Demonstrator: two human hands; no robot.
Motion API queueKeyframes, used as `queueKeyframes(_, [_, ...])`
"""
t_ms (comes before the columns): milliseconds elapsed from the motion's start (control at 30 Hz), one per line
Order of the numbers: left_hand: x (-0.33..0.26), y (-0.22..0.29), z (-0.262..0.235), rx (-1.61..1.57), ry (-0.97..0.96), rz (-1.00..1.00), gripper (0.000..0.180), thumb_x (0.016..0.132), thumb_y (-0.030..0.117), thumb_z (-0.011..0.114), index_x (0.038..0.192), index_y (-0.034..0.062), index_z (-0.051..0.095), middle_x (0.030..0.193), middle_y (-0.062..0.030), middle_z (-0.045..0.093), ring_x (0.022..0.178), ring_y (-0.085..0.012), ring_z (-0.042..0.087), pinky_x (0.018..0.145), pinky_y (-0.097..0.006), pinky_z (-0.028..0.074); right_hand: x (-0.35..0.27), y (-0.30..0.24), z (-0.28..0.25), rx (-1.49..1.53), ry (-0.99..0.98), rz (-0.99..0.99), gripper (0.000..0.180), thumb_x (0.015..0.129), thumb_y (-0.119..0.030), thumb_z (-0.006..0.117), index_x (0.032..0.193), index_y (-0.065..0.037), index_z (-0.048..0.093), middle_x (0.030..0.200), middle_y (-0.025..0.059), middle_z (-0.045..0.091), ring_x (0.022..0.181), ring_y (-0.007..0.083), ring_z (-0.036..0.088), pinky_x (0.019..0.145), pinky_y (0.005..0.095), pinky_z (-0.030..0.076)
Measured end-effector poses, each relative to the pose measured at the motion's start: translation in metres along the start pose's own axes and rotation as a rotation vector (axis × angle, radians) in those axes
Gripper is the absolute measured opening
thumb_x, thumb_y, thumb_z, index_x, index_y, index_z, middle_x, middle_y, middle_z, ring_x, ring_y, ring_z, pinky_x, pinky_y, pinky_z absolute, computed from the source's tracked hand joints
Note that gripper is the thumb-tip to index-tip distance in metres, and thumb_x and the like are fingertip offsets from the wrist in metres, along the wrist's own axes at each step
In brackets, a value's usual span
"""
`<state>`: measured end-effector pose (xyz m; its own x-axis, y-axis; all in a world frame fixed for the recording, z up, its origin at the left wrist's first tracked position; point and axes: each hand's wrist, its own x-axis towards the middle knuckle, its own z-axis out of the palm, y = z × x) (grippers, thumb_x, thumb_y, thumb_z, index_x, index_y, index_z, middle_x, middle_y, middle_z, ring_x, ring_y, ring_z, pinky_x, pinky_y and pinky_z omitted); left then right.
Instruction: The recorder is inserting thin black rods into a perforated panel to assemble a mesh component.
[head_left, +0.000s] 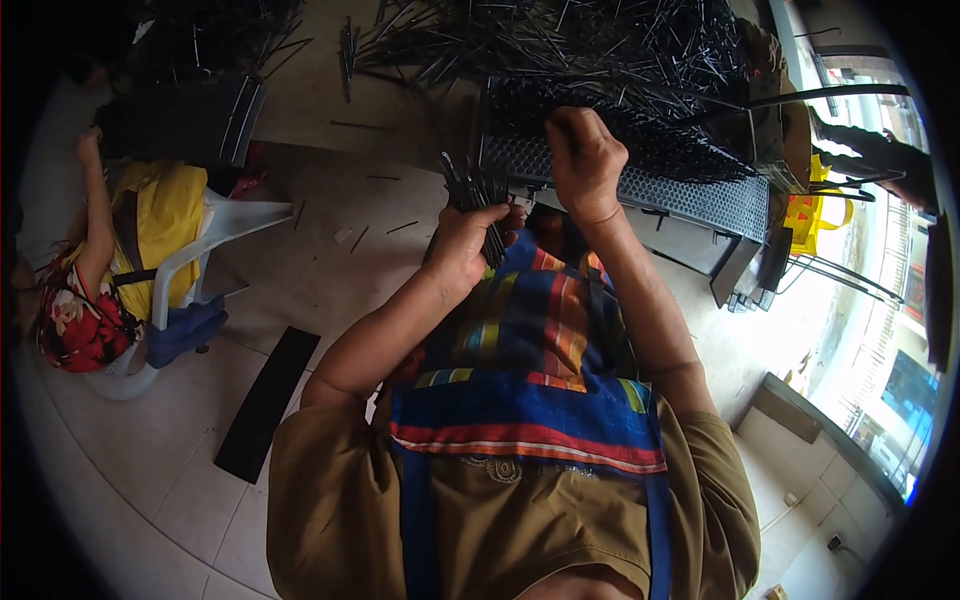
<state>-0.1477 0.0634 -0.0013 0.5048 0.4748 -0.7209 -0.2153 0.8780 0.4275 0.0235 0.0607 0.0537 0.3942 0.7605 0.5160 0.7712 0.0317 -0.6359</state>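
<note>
A bundle of thin black rods (462, 185) stands upright in my left hand (463, 240), whose fingers are wrapped round it. To the right, my right hand (588, 165) is closed in a pinch just above a perforated metal tray (700, 200). Whatever lies between those fingertips is hidden or too small to make out. Many black rods stand packed in the tray's holes (650, 140), while several rows along its near side are bare. Behind the tray, a large tangled heap of loose black rods (600, 45) spreads over the table (300, 105).
At the left, a person in a red floral garment (85, 325) sits on a white plastic chair (225, 225) beside another dark tray (180, 120). A cardboard box (795, 150) and yellow bag (825, 215) stand at right. A black strip (268, 405) and stray rods lie on the floor.
</note>
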Motion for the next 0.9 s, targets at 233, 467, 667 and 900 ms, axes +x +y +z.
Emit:
queueKeyframes(233, [0.002, -0.001, 0.003, 0.028, 0.002, 0.032, 0.013, 0.084, 0.004, 0.066, 0.096, 0.0008, 0.068, 0.083, -0.0097, 0.07, 0.07, -0.0182, 0.067, 0.057, -0.03, 0.052, -0.006, 0.007, 0.016, -0.233, -0.169, -0.073, 0.006, 0.08, -0.009, 0.068, 0.086, -0.01, 0.069, 0.079, 0.0069, 0.063, 0.065, 0.0295, 0.064, 0.055, 0.0362, 0.05])
queueKeyframes(467, [0.0, 0.002, 0.007, -0.007, -0.026, 0.013, 0.012, 0.084, 0.006, 0.066, 0.095, 0.0007, 0.068, 0.084, -0.0095, 0.07, 0.069, -0.018, 0.066, 0.057, -0.029, 0.052, 0.003, 0.013, 0.018, -0.28, -0.254, -0.18, 0.007, 0.08, -0.013, 0.07, 0.087, -0.013, 0.071, 0.078, 0.0046, 0.06, 0.064, 0.0288, 0.063, 0.053, 0.0376, 0.049])
queueKeyframes(667, [0.001, 0.002, 0.003, -0.014, -0.122, 0.053, 0.015, 0.083, 0.004, 0.066, 0.098, 0.0002, 0.068, 0.086, -0.0105, 0.07, 0.071, -0.0184, 0.066, 0.059, -0.03, 0.052, -0.019, 0.015, 0.003, -0.296, -0.236, -0.153, 0.011, 0.078, -0.014, 0.071, 0.088, -0.009, 0.071, 0.078, 0.0076, 0.062, 0.063, 0.0266, 0.064, 0.054, 0.0363, 0.049])
queueKeyframes(900, [0.0, 0.004, 0.014, 0.024, -0.141, 0.078, 0.014, 0.083, 0.001, 0.067, 0.097, 0.0001, 0.067, 0.087, -0.0104, 0.07, 0.072, -0.0197, 0.067, 0.059, -0.032, 0.054, -0.031, 0.008, -0.007, 0.549, -0.366, 0.77, 0.011, 0.079, -0.001, 0.068, 0.09, -0.001, 0.065, 0.074, 0.0039, 0.065, 0.056, 0.009, 0.055, 0.05, 0.0247, 0.044])
